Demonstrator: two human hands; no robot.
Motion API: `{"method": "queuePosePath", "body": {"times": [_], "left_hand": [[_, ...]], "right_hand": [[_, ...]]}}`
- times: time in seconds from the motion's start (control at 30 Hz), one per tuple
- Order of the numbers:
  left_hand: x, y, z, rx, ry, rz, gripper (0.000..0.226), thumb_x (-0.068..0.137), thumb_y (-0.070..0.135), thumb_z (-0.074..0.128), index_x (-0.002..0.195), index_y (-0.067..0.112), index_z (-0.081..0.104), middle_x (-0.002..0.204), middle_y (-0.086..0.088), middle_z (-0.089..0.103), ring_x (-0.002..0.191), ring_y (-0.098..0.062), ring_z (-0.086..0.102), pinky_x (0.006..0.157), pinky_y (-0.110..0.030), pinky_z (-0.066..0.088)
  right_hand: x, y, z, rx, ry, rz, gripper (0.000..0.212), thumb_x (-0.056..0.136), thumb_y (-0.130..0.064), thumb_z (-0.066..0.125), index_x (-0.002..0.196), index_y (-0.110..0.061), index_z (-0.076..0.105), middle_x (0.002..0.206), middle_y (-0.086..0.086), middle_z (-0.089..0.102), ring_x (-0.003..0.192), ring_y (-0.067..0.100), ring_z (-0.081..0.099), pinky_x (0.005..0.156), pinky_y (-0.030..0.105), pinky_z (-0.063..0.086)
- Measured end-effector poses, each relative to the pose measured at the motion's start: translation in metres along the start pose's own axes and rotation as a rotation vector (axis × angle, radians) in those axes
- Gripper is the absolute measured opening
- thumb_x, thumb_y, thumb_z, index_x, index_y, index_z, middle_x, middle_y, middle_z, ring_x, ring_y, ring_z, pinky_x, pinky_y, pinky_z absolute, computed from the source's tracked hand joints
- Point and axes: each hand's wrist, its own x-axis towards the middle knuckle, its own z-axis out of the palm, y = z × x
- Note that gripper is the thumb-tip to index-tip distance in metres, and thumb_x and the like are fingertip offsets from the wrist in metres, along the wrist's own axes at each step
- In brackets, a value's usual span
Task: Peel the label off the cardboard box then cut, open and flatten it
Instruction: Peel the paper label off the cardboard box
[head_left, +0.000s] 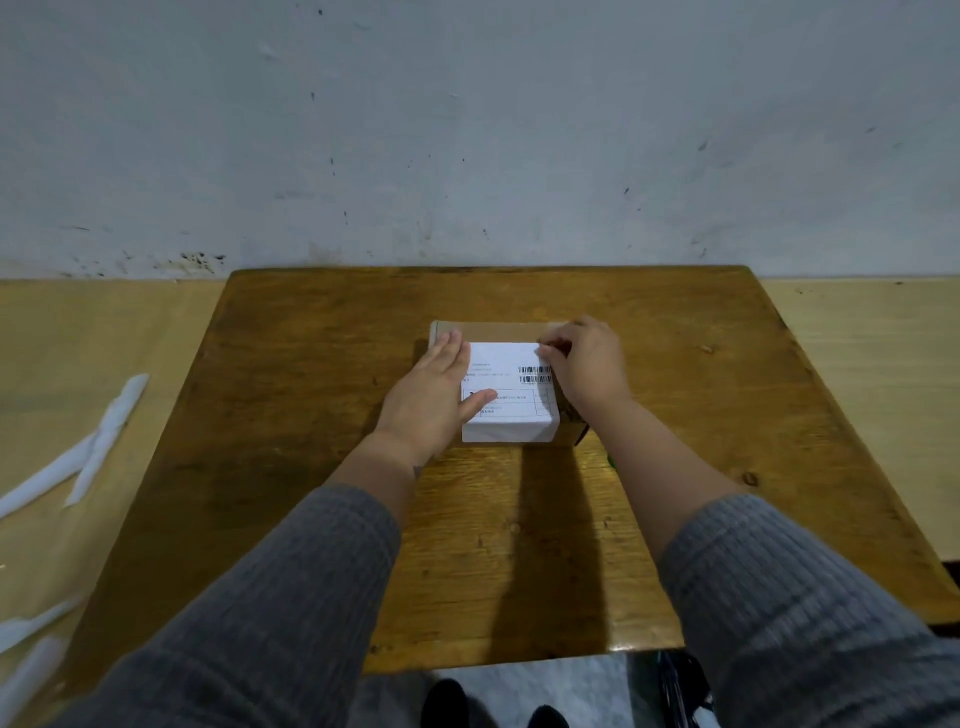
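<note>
A small brown cardboard box (498, 331) sits in the middle of the wooden table (291, 415). A white shipping label (506, 384) with barcodes covers most of its top and folds over the near side. My left hand (439, 395) lies flat with straight fingers on the box's left part, thumb across the label. My right hand (584, 364) is at the label's far right corner, fingertips curled and pinching that corner. Clear tape runs along the box's far edge.
The table stands against a grey wall. Several white paper strips (98, 441) lie on the pale surface to the left. A small green object (609, 460) peeks out beside my right forearm. Dark shoes and floor show below the table's near edge.
</note>
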Motion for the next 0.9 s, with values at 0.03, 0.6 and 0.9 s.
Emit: {"method": "queuePosePath", "body": {"times": [0.03,0.6,0.9], "left_hand": [[0.000,0.000,0.000,0.002,0.000,0.002,0.073,0.097,0.053,0.034,0.153,0.014,0.008,0.161,0.000,0.000,0.148,-0.011,-0.002,0.111,-0.020,-0.001],[0.000,0.002,-0.002,0.024,-0.062,-0.032,0.073,0.097,0.053,0.030,0.153,0.013,0.005,0.161,-0.002,-0.003,0.148,-0.014,-0.003,0.120,-0.033,0.007],[-0.001,0.000,0.000,0.027,-0.030,-0.002,0.072,0.098,0.054,0.029,0.153,0.014,0.007,0.162,0.000,0.001,0.148,-0.012,-0.001,0.117,-0.027,0.007]], "right_hand": [[0.000,0.000,0.000,-0.011,0.006,0.005,0.016,0.086,-0.020,0.066,0.098,-0.011,0.073,0.111,0.008,0.064,0.112,0.027,0.051,0.095,0.036,0.041],[-0.014,-0.009,0.004,-0.010,-0.002,-0.044,0.018,0.096,-0.019,0.048,0.096,-0.009,0.063,0.107,0.006,0.061,0.105,0.023,0.044,0.086,0.030,0.037],[-0.014,-0.010,0.003,0.138,0.058,-0.011,0.039,0.084,-0.017,0.068,0.122,-0.025,0.061,0.090,-0.004,0.068,0.094,0.017,0.054,0.079,0.032,0.044]]}}
